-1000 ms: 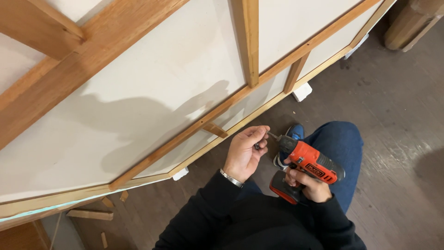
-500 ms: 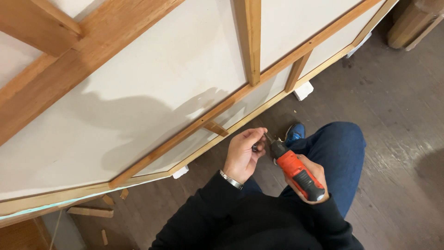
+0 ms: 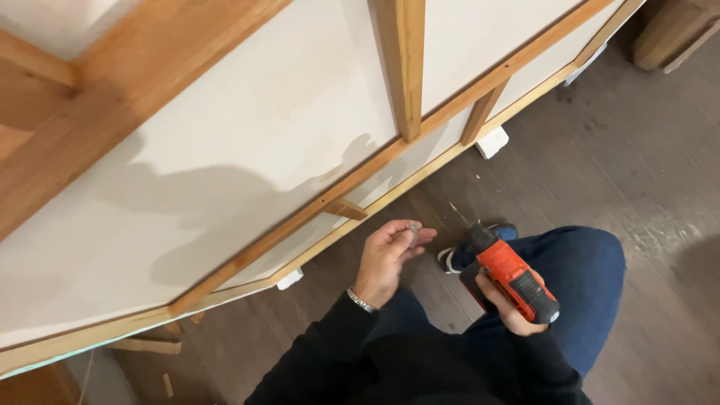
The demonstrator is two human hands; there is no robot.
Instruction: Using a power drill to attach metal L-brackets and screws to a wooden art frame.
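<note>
Screw-fetching looks to be the step in hand: the left hand (image 3: 386, 259) lies palm up with a small dark screw (image 3: 412, 232) pinched between thumb and fingers (image 3: 421, 237), low over the dark floor (image 3: 637, 187) and just short of the frame's lower rail. The right hand (image 3: 514, 311) is clenched around the grip of an orange and black cordless drill (image 3: 510, 277), whose nose points up and left toward the screw but stands apart from it. By my reading, seating the screw on the bit or against the wood comes next, which calls for the two hands to close the gap and line up tip and head squarely.

Wooden frame (image 3: 390, 157) with pale canvas panel (image 3: 247, 150) leans across the upper left, its bottom edge resting on small white blocks (image 3: 493, 141). A short angled brace (image 3: 346, 210) sits just above the left hand. Room to move is narrow between the rail and the knee in blue jeans (image 3: 585, 270); the floor to the right lies open. Wood offcuts (image 3: 146, 345) lie by the lower left corner
</note>
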